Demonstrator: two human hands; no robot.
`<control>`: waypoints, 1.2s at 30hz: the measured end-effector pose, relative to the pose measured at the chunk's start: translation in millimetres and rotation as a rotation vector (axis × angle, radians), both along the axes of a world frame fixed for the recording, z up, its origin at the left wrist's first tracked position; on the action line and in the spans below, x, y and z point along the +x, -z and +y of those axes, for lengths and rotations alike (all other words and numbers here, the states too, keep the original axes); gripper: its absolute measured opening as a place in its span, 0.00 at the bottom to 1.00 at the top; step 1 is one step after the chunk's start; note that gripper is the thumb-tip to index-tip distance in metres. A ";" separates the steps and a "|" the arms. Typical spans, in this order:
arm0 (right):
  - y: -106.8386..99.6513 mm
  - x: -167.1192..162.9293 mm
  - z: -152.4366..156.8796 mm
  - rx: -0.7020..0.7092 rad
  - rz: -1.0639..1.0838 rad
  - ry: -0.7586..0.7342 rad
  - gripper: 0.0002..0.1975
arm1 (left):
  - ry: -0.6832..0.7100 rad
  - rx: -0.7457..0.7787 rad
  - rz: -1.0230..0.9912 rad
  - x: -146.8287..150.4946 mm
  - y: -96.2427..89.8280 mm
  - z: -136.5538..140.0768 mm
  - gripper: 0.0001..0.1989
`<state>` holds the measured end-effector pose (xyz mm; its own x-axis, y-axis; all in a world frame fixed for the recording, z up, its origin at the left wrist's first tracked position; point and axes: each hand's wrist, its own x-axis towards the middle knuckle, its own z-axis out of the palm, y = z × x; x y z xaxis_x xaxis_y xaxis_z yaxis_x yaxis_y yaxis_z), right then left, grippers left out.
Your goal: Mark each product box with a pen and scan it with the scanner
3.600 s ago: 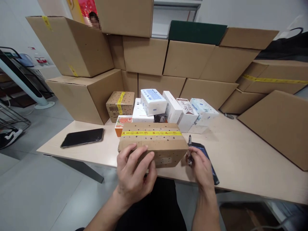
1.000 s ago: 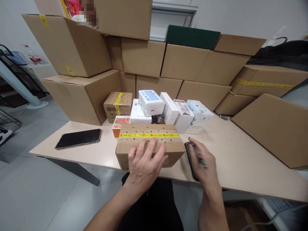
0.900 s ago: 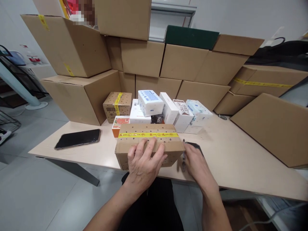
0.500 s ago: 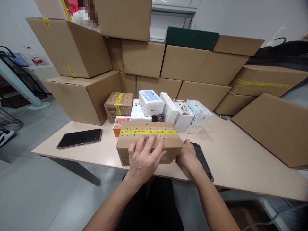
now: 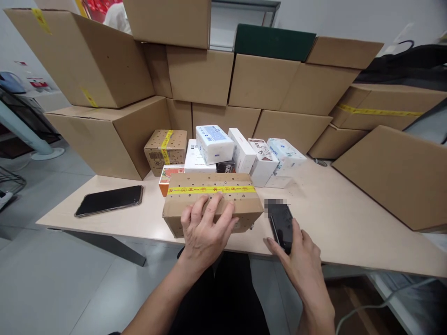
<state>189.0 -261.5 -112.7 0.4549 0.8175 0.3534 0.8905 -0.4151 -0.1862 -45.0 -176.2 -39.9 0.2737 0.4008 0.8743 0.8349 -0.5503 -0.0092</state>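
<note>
My left hand [image 5: 208,228] grips the near top edge of a brown cardboard box [image 5: 213,204]. Its fingers are on the top and the thumb side is along the front. Yellow tape with red print runs across that box, which sits at the table's near edge. My right hand [image 5: 302,253] is around the near end of a black phone-like handheld device [image 5: 282,225], fingers along its right side and thumb at its left. The device is right of the box, and its far end is blurred out.
A black phone [image 5: 109,201] lies at the left of the table [image 5: 349,223]. Behind the held box are a small taped carton [image 5: 165,151], a tissue pack [image 5: 214,144], a white box [image 5: 240,151] and other packages. Large cartons [image 5: 263,83] are stacked as a wall behind.
My right hand has left the box's right corner and closed around the black device, which now points more upright in view. My left hand stays on the box. The view has shifted slightly.
</note>
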 end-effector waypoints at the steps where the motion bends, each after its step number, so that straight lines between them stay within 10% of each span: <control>1: 3.1 -3.4 0.8 -0.011 -0.001 0.024 0.43 | 0.000 -0.002 -0.008 0.1 0.0 -0.6 0.15; 12: 14.3 -6.0 9.8 0.240 0.237 0.088 0.45 | 0.062 0.032 -0.062 -1.9 1.3 0.0 0.14; 22: -37.5 -45.3 -21.5 0.619 0.631 0.050 0.47 | 0.079 0.050 -0.073 -2.8 1.0 0.7 0.11; 30: -51.3 -88.8 10.0 0.728 0.165 -0.393 0.44 | 0.103 -0.021 -0.075 -6.5 -1.7 -2.9 0.15; 36: -54.6 -109.0 27.6 0.770 0.013 -0.413 0.40 | 0.105 -0.058 -0.130 -5.0 -1.6 -4.5 0.19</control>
<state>80.1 -234.0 -58.1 0.1829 0.4534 0.8723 0.9378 0.1858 -0.2931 -50.0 -180.7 -38.3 0.2029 0.4263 0.8815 0.7649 -0.6311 0.1291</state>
